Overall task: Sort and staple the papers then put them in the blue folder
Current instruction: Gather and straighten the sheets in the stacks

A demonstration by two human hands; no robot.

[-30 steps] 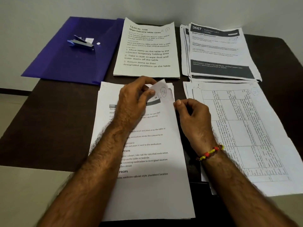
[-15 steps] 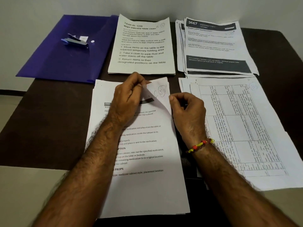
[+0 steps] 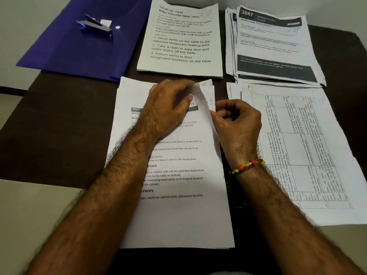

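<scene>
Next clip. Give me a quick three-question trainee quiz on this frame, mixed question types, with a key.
1. True or false: the stapler lies on the blue folder.
2. Which hand lifts the top right corner of the near paper stack? A. left hand B. right hand C. neither
3. Fill in: the sheet headed "Wipe balcony table clean" lies directly to the ___ of the blue folder.

Key: 1 true; 2 A; 3 right

Left hand (image 3: 168, 108) flat; right hand (image 3: 237, 120) curled (perhaps pinching).
</scene>
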